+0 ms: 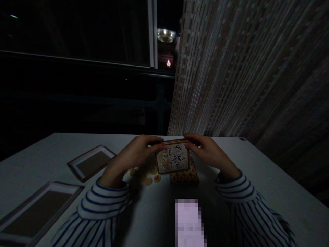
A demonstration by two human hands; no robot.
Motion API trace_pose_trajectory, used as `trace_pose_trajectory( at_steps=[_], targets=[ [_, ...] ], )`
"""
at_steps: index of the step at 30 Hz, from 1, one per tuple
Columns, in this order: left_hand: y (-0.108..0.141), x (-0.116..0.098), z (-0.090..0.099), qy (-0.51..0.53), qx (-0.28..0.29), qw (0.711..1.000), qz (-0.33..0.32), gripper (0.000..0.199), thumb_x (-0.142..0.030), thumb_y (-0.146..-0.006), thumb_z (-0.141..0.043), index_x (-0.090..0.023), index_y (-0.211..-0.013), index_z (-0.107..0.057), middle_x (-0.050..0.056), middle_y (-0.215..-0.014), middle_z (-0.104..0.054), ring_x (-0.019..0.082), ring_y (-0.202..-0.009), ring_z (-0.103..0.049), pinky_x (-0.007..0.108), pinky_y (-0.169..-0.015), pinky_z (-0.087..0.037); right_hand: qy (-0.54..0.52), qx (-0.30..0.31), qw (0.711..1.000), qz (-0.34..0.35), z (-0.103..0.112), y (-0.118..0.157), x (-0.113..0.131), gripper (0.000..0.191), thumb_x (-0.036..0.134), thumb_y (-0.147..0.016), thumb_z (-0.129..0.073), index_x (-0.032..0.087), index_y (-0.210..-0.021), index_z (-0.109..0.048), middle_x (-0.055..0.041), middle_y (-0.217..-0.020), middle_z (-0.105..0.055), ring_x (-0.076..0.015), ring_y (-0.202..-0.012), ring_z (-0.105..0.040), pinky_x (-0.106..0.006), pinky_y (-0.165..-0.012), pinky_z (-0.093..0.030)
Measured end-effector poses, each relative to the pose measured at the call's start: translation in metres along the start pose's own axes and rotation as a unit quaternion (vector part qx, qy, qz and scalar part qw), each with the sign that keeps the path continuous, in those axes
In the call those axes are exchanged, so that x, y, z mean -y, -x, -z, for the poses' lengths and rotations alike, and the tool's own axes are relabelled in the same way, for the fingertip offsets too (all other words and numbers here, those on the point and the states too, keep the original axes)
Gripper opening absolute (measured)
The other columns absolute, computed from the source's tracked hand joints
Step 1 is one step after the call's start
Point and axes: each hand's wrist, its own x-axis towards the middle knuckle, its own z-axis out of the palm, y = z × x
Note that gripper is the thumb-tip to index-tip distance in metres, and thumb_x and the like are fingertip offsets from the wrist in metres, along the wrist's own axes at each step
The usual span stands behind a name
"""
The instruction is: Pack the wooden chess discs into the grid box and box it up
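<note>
Both hands hold a small Chinese chess box up on its edge, its printed face with dark characters turned toward me. My left hand pinches its upper left corner, while my right hand grips the upper right corner. Right behind and below it lies a block of round chess pieces in rows, partly covered by the box. Several loose pale chess pieces are scattered on the table by my left wrist; one shows a red character.
Two shallow open box parts stand at the left of the white table: a smaller one farther off and a larger one nearer. A pixelated pale shape covers the front middle. A string curtain hangs behind the table.
</note>
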Motion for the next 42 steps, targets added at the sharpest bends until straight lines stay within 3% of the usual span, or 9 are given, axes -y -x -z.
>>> trace_pose_trajectory(
  at_steps=[4, 11, 18, 30, 34, 42],
  targets=[
    [0.0, 0.0, 0.002, 0.002, 0.005, 1.0, -0.003, 0.037, -0.042, -0.076, -0.051, -0.021, -0.103, -0.064, 0.002, -0.1, -0.067, 0.02, -0.091, -0.061, 0.031, -0.081, -0.047, -0.009, -0.015, 1.0, -0.003, 0.0, -0.001, 0.0, 0.034, 0.028, -0.081, -0.052, 0.02, -0.114, -0.056, -0.0059, -0.098, -0.065, -0.0174, -0.086, -0.059, -0.034, -0.076, -0.047],
    [0.0, 0.007, 0.006, -0.004, -0.034, 0.999, 0.017, 0.036, -0.043, -0.075, -0.053, -0.021, -0.1, -0.065, 0.001, -0.099, -0.068, 0.02, -0.091, -0.061, 0.028, -0.08, -0.047, -0.031, -0.026, 0.999, -0.016, 0.001, 0.0, -0.001, 0.034, 0.031, -0.083, -0.049, 0.018, -0.113, -0.055, -0.0063, -0.096, -0.065, -0.016, -0.085, -0.06, -0.031, -0.073, -0.048],
    [0.0, 0.005, 0.009, 0.067, -0.055, 0.995, 0.046, 0.037, -0.044, -0.074, -0.054, -0.019, -0.099, -0.064, 0.003, -0.094, -0.069, 0.019, -0.085, -0.062, 0.029, -0.074, -0.05, -0.021, -0.024, 0.999, -0.028, 0.0, 0.0, -0.004, 0.035, 0.033, -0.083, -0.049, 0.018, -0.114, -0.055, -0.0069, -0.097, -0.065, -0.0169, -0.085, -0.06, -0.033, -0.074, -0.048],
    [0.001, 0.0, 0.01, 0.125, -0.072, 0.986, 0.089, 0.041, -0.045, -0.071, -0.058, -0.014, -0.097, -0.063, 0.006, -0.093, -0.068, 0.02, -0.083, -0.062, 0.034, -0.074, -0.052, -0.031, 0.029, 0.998, -0.039, -0.001, 0.001, -0.007, 0.036, 0.034, -0.084, -0.047, 0.018, -0.115, -0.054, -0.0068, -0.095, -0.066, -0.018, -0.084, -0.061, -0.033, -0.075, -0.048],
    [0.001, 0.004, 0.009, 0.121, -0.054, 0.988, 0.083, 0.04, -0.045, -0.073, -0.056, -0.015, -0.098, -0.063, 0.006, -0.095, -0.068, 0.02, -0.083, -0.063, 0.033, -0.073, -0.051, -0.04, 0.034, 0.998, -0.026, -0.001, 0.001, -0.006, 0.033, 0.029, -0.084, -0.047, 0.019, -0.114, -0.056, -0.0062, -0.097, -0.066, -0.0182, -0.087, -0.061, -0.032, -0.075, -0.049],
    [0.003, 0.013, 0.01, 0.086, 0.034, 0.994, 0.059, 0.04, -0.044, -0.077, -0.05, -0.017, -0.105, -0.06, 0.006, -0.102, -0.066, 0.021, -0.092, -0.06, 0.033, -0.08, -0.048, -0.012, 0.037, 0.999, 0.003, 0.001, 0.002, -0.008, 0.032, 0.028, -0.083, -0.049, 0.021, -0.113, -0.058, -0.0057, -0.103, -0.065, -0.0192, -0.091, -0.06, -0.034, -0.079, -0.048]
  ],
)
